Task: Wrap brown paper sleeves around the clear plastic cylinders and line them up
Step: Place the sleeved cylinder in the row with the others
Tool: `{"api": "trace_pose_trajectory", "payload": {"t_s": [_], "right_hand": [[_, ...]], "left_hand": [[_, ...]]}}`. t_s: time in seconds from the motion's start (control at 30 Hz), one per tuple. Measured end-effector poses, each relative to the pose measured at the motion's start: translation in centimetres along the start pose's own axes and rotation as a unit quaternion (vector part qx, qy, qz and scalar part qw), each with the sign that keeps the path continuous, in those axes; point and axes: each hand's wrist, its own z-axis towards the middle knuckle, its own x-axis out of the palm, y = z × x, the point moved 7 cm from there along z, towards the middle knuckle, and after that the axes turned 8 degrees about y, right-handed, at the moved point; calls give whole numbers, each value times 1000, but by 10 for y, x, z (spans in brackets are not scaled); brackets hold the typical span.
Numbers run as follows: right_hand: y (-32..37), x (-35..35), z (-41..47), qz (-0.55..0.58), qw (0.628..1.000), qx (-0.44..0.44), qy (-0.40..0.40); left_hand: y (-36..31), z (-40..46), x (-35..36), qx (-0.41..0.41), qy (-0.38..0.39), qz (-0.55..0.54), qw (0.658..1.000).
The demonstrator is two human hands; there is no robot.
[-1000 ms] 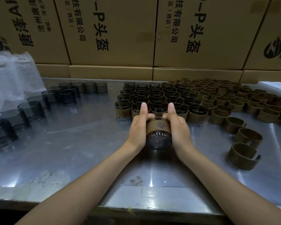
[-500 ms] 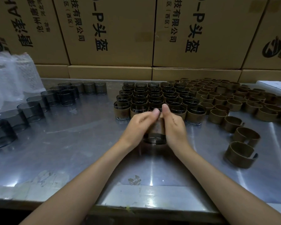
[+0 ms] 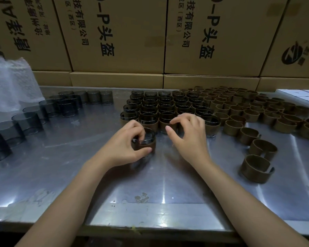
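The sleeved cylinder (image 3: 145,141) stands upright on the metal table (image 3: 78,175), its axis vertical and its open clear rim facing up, the brown paper sleeve wrapped round its lower part. It sits near the middle of the table, just in front of the near left corner of the block of finished cylinders (image 3: 161,107). Nothing can be seen inside it. The left hand (image 3: 125,145) grips it, thumb on the near side and fingers curled over the far rim. The right hand (image 3: 187,134) hovers just to the right, fingers loosely curled and holding nothing, above the front row of that block.

The finished cylinders stand upright in tight rows towards the far edge. To their right, empty paper sleeves (image 3: 257,111) stand on edge in a wide spread reaching the right edge, a few trailing towards the near side. Bare clear cylinders (image 3: 32,118) curve in a line along the left edge. Bubble wrap (image 3: 11,82) lies at the far left corner, and cardboard boxes (image 3: 118,32) are stacked behind the far edge
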Motion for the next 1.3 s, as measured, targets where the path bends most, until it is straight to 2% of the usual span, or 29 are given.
{"api": "trace_pose_trajectory", "payload": {"t_s": [0.07, 0.17, 0.23, 0.3, 0.37, 0.43, 0.53, 0.6, 0.8, 1.3], "right_hand": [[-18, -4, 1, -65, 995, 69, 5], [-43, -7, 2, -105, 981, 162, 25], [-55, -6, 3, -109, 974, 196, 43], [-63, -2, 5, -108, 968, 217, 65], [-65, 1, 8, -116, 966, 219, 75], [-64, 4, 12, -136, 965, 209, 81], [-63, 11, 17, -169, 963, 188, 90], [-63, 14, 20, -181, 963, 177, 93], [-70, 17, 26, -176, 967, 170, 74], [-78, 24, 40, -190, 963, 175, 73]], "left_hand": [[13, -7, -8, -29, -2, 2, 1000], [28, -12, -14, -75, -5, 5, 997], [32, -12, -15, -109, 1, -4, 994], [27, -10, -20, -113, -27, 25, 993], [13, -6, -27, -82, -85, 79, 990], [-1, 3, -25, -76, -109, 157, 979], [0, 20, 2, -146, -33, 287, 946], [9, 29, 18, -169, 15, 328, 929], [26, 43, 17, -162, 29, 374, 913], [34, 57, 17, -154, -5, 373, 915]]}}
